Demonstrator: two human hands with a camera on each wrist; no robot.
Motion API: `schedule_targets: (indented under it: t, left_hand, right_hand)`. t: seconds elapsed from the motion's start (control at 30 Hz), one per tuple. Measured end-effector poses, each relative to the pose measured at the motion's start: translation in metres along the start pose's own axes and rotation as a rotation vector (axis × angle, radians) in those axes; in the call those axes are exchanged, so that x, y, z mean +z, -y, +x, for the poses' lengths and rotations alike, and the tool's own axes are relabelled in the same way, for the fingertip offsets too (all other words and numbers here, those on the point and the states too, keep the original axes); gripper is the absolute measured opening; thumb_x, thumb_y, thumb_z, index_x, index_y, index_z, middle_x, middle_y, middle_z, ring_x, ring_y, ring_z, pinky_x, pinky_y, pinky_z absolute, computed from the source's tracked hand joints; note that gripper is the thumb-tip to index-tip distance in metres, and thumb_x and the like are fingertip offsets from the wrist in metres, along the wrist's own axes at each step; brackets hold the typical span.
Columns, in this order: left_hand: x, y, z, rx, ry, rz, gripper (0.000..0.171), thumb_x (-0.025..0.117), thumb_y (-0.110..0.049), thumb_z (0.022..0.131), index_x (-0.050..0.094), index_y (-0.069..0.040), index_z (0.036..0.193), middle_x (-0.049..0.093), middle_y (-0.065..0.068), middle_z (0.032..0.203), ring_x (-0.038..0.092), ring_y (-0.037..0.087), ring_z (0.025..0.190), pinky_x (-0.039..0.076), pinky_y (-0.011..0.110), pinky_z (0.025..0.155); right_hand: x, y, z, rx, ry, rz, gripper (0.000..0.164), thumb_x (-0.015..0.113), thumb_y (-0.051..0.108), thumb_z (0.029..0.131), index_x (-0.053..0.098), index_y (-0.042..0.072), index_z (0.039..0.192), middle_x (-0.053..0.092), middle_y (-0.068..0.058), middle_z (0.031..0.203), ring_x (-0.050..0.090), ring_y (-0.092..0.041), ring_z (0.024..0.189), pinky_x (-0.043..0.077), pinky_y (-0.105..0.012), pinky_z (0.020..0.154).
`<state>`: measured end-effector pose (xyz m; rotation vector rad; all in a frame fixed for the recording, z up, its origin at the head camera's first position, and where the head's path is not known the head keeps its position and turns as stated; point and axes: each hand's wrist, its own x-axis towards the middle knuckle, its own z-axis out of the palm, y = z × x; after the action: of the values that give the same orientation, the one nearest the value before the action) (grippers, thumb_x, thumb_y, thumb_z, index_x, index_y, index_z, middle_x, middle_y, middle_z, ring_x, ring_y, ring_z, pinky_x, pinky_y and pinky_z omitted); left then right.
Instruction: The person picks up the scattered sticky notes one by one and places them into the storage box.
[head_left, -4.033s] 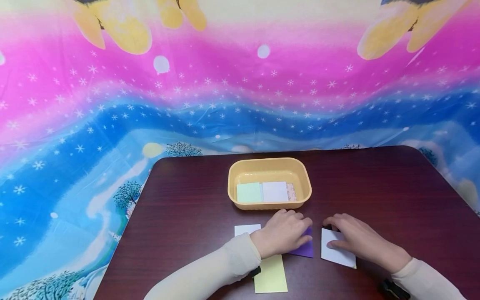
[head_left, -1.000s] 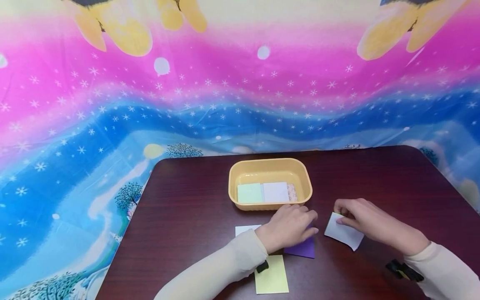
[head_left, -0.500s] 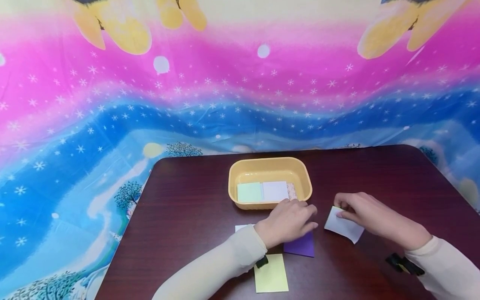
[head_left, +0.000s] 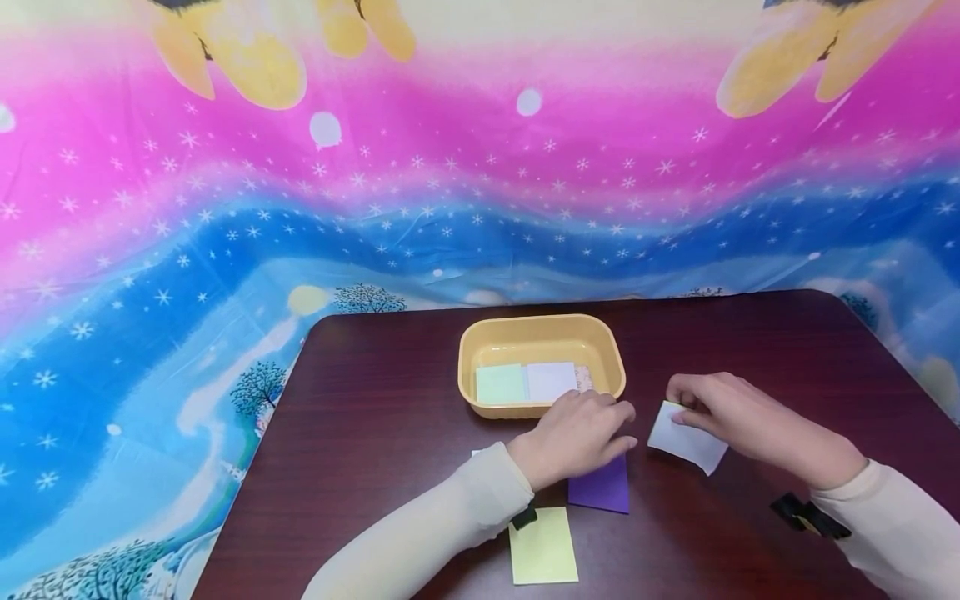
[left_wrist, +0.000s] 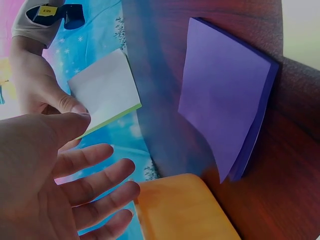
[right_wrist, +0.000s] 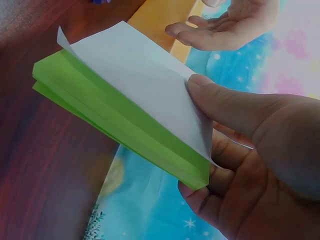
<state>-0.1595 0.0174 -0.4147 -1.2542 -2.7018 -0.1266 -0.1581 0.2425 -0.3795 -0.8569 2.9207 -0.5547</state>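
Note:
Between its thumb and fingers my right hand [head_left: 738, 421] pinches a sticky note pad [head_left: 688, 440] at one edge. In the right wrist view the pad's bright green sheets [right_wrist: 125, 125] lie beneath a white top sheet [right_wrist: 135, 75], which curls up along one side. My left hand [head_left: 573, 437] hovers with spread fingers by the tray's near right corner, holding nothing. Below it lies a purple sticky note pad [head_left: 600, 492]; the left wrist view shows its top sheet [left_wrist: 225, 82] lifting at one corner. A pale yellow pad [head_left: 546, 552] lies nearer, partly under the left wrist's strap.
A yellow plastic tray [head_left: 540, 321] stands at the back middle, holding a mint green pad [head_left: 498, 384], a white pad [head_left: 551, 382] and a small patterned piece [head_left: 583, 379]. Another white pad is mostly hidden behind the left sleeve [head_left: 480, 492]. A printed cloth [head_left: 450, 167] hangs behind the table.
Since the earliest frame, my right hand has raised the green pad with the white top sheet and moved it back and slightly right. My left hand has shifted slightly back toward the tray.

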Motion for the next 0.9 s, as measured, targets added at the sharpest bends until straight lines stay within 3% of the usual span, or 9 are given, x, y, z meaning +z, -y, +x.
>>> schedule_targets:
  t: [0.3,0.9]
  left_hand:
    - [-0.006,0.002,0.003,-0.023,-0.01,0.001,0.031,0.051,-0.046,0.092,0.063,-0.025,0.111,0.063,-0.011,0.095,0.056,0.005,0.082,0.044,0.023,0.067]
    - [-0.018,0.012,0.004,-0.049,-0.009,-0.016,0.034,0.05,-0.045,0.092,0.063,-0.024,0.114,0.065,-0.009,0.1,0.055,0.007,0.085,0.045,0.025,0.07]
  right_hand:
    - [-0.009,0.005,0.003,0.014,0.009,-0.01,0.015,0.069,0.017,0.081,0.055,0.023,0.08,0.047,0.013,0.064,0.04,0.0,0.056,0.038,-0.024,0.051]
    - [-0.017,0.012,0.012,-0.035,-0.025,-0.039,0.017,0.07,0.017,0.081,0.055,0.024,0.079,0.046,0.015,0.064,0.041,0.001,0.056,0.039,-0.024,0.052]
